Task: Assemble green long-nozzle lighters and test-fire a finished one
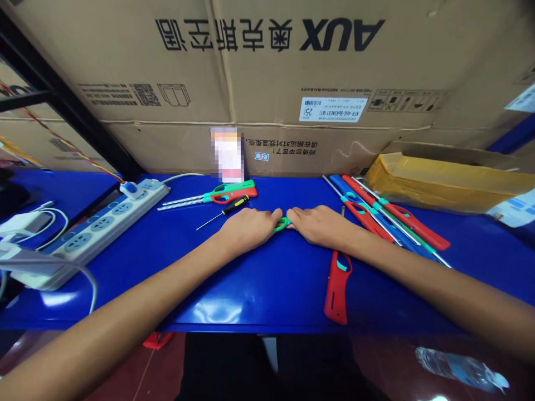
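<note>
My left hand (pixel 251 227) and my right hand (pixel 320 225) meet above the middle of the blue table. Both are closed on a green gas lighter (pixel 282 224); only its looped trigger part shows between them, and the fingers hide the rest. Under my right forearm lies a red gas lighter (pixel 335 295), its metal tube partly covered by the arm. Just beyond my left hand is a black and yellow screwdriver (pixel 234 206). Behind that, a green lighter (pixel 246 185) and a red lighter (pixel 240 194) lie side by side, tubes to the left.
Several red, blue and green lighters (pixel 401 217) lie together at the right. Behind them stands a yellow-taped open cardboard box (pixel 426 175). A power strip (pixel 112 223) with cables occupies the left. A large carton (pixel 259 83) backs the blue table (pixel 175 284). On the floor is a plastic bottle (pixel 462 368).
</note>
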`<state>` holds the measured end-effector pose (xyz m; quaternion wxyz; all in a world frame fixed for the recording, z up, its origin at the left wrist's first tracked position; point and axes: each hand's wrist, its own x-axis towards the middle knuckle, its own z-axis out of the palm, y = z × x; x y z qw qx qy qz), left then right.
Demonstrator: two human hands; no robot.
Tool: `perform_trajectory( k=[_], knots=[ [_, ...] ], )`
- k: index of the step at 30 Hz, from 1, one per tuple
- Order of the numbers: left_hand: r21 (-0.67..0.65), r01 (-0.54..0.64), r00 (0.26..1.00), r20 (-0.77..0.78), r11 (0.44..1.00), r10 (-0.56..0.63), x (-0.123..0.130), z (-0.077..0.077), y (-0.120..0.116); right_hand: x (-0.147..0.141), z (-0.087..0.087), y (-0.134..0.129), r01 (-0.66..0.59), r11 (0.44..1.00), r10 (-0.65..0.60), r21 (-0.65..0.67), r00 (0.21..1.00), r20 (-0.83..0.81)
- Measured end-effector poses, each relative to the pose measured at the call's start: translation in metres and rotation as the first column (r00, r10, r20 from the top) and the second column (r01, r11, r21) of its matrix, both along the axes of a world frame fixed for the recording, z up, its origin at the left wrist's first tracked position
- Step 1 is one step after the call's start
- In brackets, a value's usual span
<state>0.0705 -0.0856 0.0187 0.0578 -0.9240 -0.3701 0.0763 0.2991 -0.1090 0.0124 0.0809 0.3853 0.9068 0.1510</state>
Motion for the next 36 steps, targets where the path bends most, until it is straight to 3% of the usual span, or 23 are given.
perform_trajectory(
  k=[6, 12, 18, 21, 24, 29, 36],
  knots=[
    [-0.099, 0.054, 0.998, 0.019, 0.994, -0.053, 0.0, 0.002, -0.004, 0.011, -0.005, -0.01, -0.069, 0.998, 0.069, 0.009, 0.996, 0.051],
    [-0.136, 0.084, 0.994, 0.08, 0.987, -0.074, -0.002, -0.004, 0.008, 0.016, -0.006, -0.003, -0.099, 0.995, 0.099, 0.011, 0.995, 0.032],
    [-0.145, 0.085, 0.995, 0.064, 0.986, -0.076, -0.011, 0.0, 0.024, 0.051, 0.001, -0.001, -0.005, 1.0, 0.006, 0.026, 1.0, -0.019],
    [-0.142, 0.078, 0.997, 0.017, 0.987, -0.076, -0.012, 0.002, 0.026, 0.062, 0.002, 0.001, -0.032, 0.999, 0.034, 0.033, 0.998, -0.056],
    [-0.133, 0.017, 1.0, 0.009, 0.991, -0.016, -0.01, 0.001, 0.022, 0.061, -0.001, 0.004, -0.093, 0.995, 0.096, 0.041, 0.992, -0.081],
    [-0.076, -0.033, 0.999, 0.022, 0.997, 0.034, -0.006, 0.002, 0.014, 0.054, -0.007, 0.009, -0.076, 0.994, 0.085, 0.083, 0.989, -0.121],
    [-0.086, 0.019, 0.983, 0.185, 0.996, -0.003, -0.012, 0.007, 0.017, 0.04, -0.009, 0.024, -0.017, 1.0, 0.02, 0.013, 0.968, -0.251]
  ],
)
